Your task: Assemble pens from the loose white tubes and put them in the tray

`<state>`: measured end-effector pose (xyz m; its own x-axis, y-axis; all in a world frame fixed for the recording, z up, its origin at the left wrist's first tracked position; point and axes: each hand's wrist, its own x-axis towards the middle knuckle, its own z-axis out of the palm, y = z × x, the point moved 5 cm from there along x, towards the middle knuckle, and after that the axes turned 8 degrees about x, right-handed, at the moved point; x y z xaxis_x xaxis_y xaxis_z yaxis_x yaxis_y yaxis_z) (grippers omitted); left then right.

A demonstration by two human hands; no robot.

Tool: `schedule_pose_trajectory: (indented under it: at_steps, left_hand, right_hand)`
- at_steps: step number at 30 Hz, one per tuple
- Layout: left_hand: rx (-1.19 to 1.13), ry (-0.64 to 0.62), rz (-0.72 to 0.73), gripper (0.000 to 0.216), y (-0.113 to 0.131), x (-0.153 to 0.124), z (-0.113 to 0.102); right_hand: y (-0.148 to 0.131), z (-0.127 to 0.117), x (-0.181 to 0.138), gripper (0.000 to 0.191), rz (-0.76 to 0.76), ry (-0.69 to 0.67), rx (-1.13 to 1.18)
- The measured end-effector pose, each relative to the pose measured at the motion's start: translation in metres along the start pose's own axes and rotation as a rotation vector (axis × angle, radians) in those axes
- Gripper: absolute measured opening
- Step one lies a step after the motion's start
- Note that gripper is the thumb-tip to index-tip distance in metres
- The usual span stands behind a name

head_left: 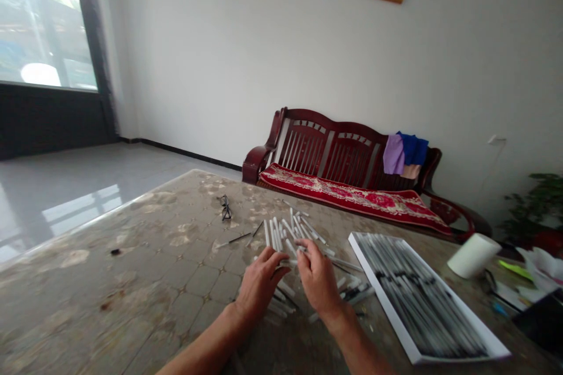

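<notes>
My left hand (pixel 263 276) is closed, thumb and forefinger pinched on a pale, translucent pen barrel (pixel 289 262). At the barrel's other end, the fingers of my right hand (pixel 317 276) are curled in a pinch, and the barrel seems to run between both hands. Blur hides its exact ends. Beyond the hands, whitish pen tubes (pixel 273 234) lie loose on the patterned table (pixel 167 281). Beneath and between my wrists are more clear barrels and dark thin refills (pixel 285 299). Further pen parts with black grips (pixel 352 292) lie right of my right hand.
A white box (pixel 398 328) full of clear pens with black grips (pixel 422 287) stands at right. Beyond it are a white paper roll (pixel 472 255) and crumpled white plastic (pixel 543 266). Black eyeglasses (pixel 226 207) lie farther back. A red wooden bench (pixel 338 146) stands behind the table.
</notes>
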<state>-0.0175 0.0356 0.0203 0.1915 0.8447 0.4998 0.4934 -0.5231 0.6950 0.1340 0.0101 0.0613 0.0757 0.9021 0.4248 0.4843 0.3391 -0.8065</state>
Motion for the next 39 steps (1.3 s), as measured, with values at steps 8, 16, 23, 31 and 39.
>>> schedule_pose_trajectory:
  at_steps: [8,16,23,31,39]
  left_hand:
    - [-0.127,0.305,-0.178,0.020,-0.020,0.005,-0.009]
    - [-0.659,0.361,-0.532,0.049,-0.047,0.010,0.003]
    - [-0.908,0.376,-0.670,0.053,-0.046,0.011,0.004]
    - [-1.033,0.302,-0.715,0.051,-0.036,0.009,0.009]
    - [-1.050,0.266,-0.724,0.053,-0.034,0.007,0.013]
  right_hand:
    - [0.039,0.026,0.072,0.030,0.164,-0.166,-0.565]
    - [0.062,0.069,0.096,0.021,0.186,-0.277,-0.767]
    - [0.059,0.055,0.085,0.027,0.119,-0.202,-0.694]
    - [0.044,0.010,0.029,0.022,0.001,0.016,0.081]
    - [0.027,-0.003,0.008,0.023,-0.038,0.092,0.083]
